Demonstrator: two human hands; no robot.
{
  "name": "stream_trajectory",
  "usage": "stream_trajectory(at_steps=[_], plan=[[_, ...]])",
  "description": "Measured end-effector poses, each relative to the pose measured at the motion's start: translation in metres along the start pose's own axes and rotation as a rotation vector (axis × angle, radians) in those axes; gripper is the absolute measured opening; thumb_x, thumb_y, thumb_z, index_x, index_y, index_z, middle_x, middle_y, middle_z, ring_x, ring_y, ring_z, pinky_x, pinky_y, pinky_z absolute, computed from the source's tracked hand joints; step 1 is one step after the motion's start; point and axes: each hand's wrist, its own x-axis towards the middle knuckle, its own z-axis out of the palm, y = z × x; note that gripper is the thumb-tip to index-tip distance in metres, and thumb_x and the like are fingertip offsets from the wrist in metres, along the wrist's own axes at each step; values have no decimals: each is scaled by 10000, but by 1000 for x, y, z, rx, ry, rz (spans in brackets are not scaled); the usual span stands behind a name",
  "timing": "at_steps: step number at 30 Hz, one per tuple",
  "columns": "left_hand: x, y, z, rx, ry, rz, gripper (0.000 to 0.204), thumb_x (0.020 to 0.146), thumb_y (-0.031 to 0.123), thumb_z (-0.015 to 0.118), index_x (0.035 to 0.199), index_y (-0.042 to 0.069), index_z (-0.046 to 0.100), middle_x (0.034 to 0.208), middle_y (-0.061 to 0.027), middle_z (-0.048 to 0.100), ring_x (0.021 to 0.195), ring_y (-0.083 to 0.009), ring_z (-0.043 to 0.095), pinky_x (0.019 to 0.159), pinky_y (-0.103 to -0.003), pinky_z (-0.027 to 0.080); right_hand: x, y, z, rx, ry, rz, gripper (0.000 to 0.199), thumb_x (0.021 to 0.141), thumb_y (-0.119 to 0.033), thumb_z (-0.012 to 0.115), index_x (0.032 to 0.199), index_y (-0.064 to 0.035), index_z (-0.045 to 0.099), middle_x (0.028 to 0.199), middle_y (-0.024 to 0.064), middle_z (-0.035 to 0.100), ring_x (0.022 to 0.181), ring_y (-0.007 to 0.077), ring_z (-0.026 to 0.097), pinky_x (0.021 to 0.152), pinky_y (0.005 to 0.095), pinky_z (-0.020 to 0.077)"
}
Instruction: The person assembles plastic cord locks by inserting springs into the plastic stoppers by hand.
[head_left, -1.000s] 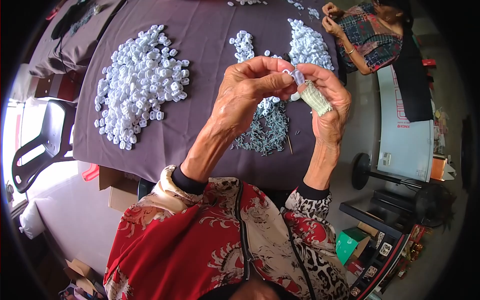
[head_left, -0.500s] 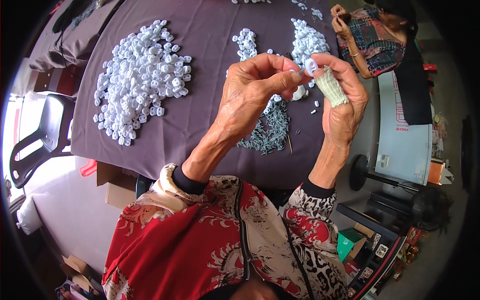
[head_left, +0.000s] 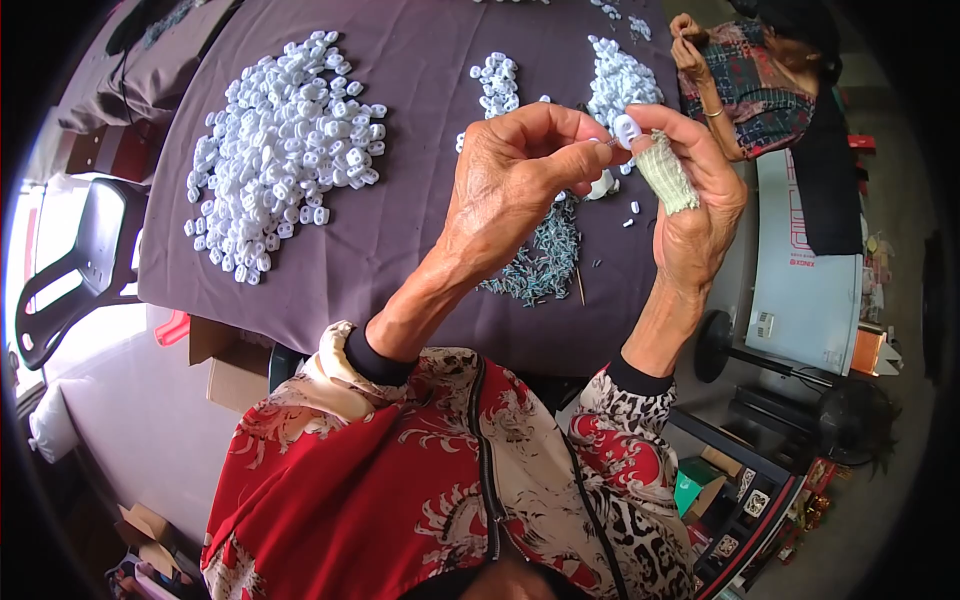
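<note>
A small white plastic piece (head_left: 626,128) is being pinched above the tabletop (head_left: 420,220) between both hands: the left hand (head_left: 520,175) is gripping it by the fingertips, the right hand (head_left: 700,200), one finger wrapped in a green cloth sleeve (head_left: 665,172), is steadying it. A slip looks possible, dropping the piece into the grey pile of small metal parts (head_left: 545,262) below. Three heaps of white pieces are lying on the tabletop, the largest (head_left: 280,150) at left; single pieces are too many to count. Another person (head_left: 760,70) is working opposite.

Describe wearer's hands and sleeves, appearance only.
Both hands bare, no gloves. Right hand has a pale knitted wrap over one finger; left hand has none. Sleeves red with cream floral pattern, a leopard-print patch near the right wrist, dark inner cuffs.
</note>
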Motion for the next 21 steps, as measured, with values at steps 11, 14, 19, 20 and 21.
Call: stream_trajectory(at_steps=[11, 14, 19, 20, 21], plan=[[1, -1, -1, 88, 29, 12, 141, 770, 106, 617, 824, -24, 609, 745, -66, 641, 623, -62, 537, 570, -193, 441, 1, -3, 2, -89, -24, -3, 272, 742, 108, 485, 979, 37, 596, 876, 66, 608, 743, 113, 583, 679, 216, 465], [1, 2, 1, 73, 49, -18, 111, 755, 57, 628, 825, -28, 609, 709, -55, 601, 620, -100, 549, 612, -222, 446, 2, 2, 0, -90, -33, -37, 333, 713, 139, 431, 984, 37, 595, 894, 70, 605, 772, 115, 577, 708, 225, 471], [1, 0, 1, 75, 49, -6, 122, 758, 79, 626, 819, -26, 609, 715, -60, 617, 615, -82, 545, 588, -208, 445, 2, 3, 0, -81, -32, -31, 367, 694, 152, 398, 985, 42, 594, 906, 74, 603, 792, 120, 575, 728, 237, 476], [2, 0, 0, 77, 47, 2, 136, 762, 98, 623, 815, -26, 609, 733, -66, 635, 616, -64, 542, 567, -195, 444, 2, 3, 0, -91, -37, -39, 363, 696, 151, 401, 984, 43, 593, 906, 75, 605, 788, 121, 577, 724, 239, 479], [2, -1, 0, 77, 47, 2, 136, 762, 98, 623, 815, -26, 609, 733, -66, 635, 616, -64, 542, 567, -195, 444, 2, 3, 1, -91, -37, -39, 363, 696, 151, 401, 984, 43, 593, 906, 75, 605, 788, 121, 577, 724, 239, 479]])
